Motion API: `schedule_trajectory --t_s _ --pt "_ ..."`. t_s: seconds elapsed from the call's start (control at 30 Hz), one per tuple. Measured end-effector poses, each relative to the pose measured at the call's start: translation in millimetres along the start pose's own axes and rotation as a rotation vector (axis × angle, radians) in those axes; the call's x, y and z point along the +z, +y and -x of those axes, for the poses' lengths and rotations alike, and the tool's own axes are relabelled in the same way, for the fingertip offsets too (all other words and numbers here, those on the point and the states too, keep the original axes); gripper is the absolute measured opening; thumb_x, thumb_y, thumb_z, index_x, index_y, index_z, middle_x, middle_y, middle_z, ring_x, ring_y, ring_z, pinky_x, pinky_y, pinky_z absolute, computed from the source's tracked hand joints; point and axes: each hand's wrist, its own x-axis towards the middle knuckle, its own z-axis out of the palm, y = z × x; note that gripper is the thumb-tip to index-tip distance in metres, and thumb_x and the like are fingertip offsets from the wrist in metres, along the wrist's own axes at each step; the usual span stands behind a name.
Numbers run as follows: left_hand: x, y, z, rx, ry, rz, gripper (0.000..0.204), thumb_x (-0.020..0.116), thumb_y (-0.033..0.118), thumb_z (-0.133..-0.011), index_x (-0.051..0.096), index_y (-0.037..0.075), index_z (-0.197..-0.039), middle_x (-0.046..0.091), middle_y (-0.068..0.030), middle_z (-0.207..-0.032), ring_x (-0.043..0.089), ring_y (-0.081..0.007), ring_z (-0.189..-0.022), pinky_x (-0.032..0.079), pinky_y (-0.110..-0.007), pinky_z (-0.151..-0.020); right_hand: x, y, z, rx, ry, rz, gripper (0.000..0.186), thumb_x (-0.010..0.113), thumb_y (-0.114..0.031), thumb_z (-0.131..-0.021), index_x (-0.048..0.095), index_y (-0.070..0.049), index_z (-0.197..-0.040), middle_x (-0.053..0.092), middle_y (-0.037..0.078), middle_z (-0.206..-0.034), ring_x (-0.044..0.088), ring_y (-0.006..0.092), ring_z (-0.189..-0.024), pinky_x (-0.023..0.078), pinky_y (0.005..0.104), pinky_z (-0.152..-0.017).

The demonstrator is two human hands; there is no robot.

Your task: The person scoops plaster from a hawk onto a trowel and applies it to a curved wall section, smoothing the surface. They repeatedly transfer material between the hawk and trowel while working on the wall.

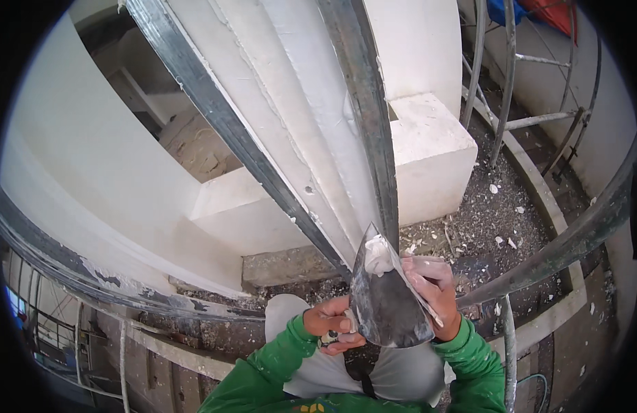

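Centrally, a dark plate (394, 313) bearing white paste (378, 256) sits between the hands, overlapping the white column (325, 162) in view. The left hand (334, 322) pinches its left edge; the right hand (437, 288) curls alongside, its exact grip unclear.

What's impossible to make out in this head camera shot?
In the head view:
- The left hand's palm: hidden by its own fingers and the metal blade.
- The blade's underside: turned away from the camera.
- The top of the white column: cut off by the upper edge.
- The red cloth's full shape: cut off there too.
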Motion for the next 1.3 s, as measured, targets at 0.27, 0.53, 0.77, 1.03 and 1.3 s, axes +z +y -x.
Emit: schedule_trajectory --t_s 0.27,0.53,0.77,1.03,1.3 --pt "62.7 61.0 0.3 0.114 0.789 -1.053 0.035 0.051 0.015 -0.094 0.042 -0.002 -0.123 0.054 -0.0097 -0.076 0.05 -0.0129 -0.052 0.042 -0.028 -0.048 -14.6 7.8 -11.3 -0.201 0.066 0.729 0.032 0.062 -0.009 -0.076 0.067 -0.019 -0.107 0.055 -0.004 -0.11 0.05 0.017 -0.093 0.035 0.0392 -0.081" --pt "21.3 4.4 33.8 0.028 0.692 -1.886 0.026 0.055 0.018 -0.091 0.049 -0.007 -0.094 0.055 -0.0248 -0.074 0.055 -0.0374 -0.065 0.045 -0.043 -0.061 38.1 22.8 -39.9 -0.532 -0.054 0.752 0.025 0.069 -0.021 -0.068 0.068 -0.028 -0.092 0.053 -0.015 -0.099 0.048 0.0102 -0.088 0.029 0.042 -0.089" --pt "-9.0 22.5 102.1 -0.463 0.578 -1.411 0.041 0.047 0.035 -0.097 0.052 -0.005 -0.093 0.057 -0.0101 -0.068 0.056 -0.0173 -0.058 0.043 -0.028 -0.053 39.1 5.6 -51.6 -0.181 -0.02 0.054 0.029 0.074 -0.015 -0.075 0.06 -0.013 -0.1 0.06 0.0 -0.095 0.057 0.0115 -0.082 0.041 0.033 -0.078" --pt "-38.7 -4.2 96.6 0.021 0.106 -1.022 0.036 0.054 0.026 -0.091 0.052 0.001 -0.117 0.06 -0.0125 -0.106 0.055 -0.0216 -0.098 0.043 -0.036 -0.088 80.5 -1.5 -37.8 0.945 -0.201 -0.492 0.025 0.059 -0.023 -0.091 0.053 -0.001 -0.104 0.059 0.001 -0.09 0.053 0.0068 -0.081 0.044 0.0237 -0.074" --pt "-3.0 29.8 128.9 -0.139 0.291 -0.921 0.033 0.054 0.024 -0.092 0.053 0.0 -0.115 0.061 -0.0117 -0.104 0.055 -0.0189 -0.096 0.044 -0.035 -0.085 83.6 20.0 1.3 0.909 -0.537 -0.234 0.034 0.056 -0.028 -0.093 0.055 0.0 -0.112 0.061 0.002 -0.095 0.054 0.0072 -0.085 0.044 0.0239 -0.074"
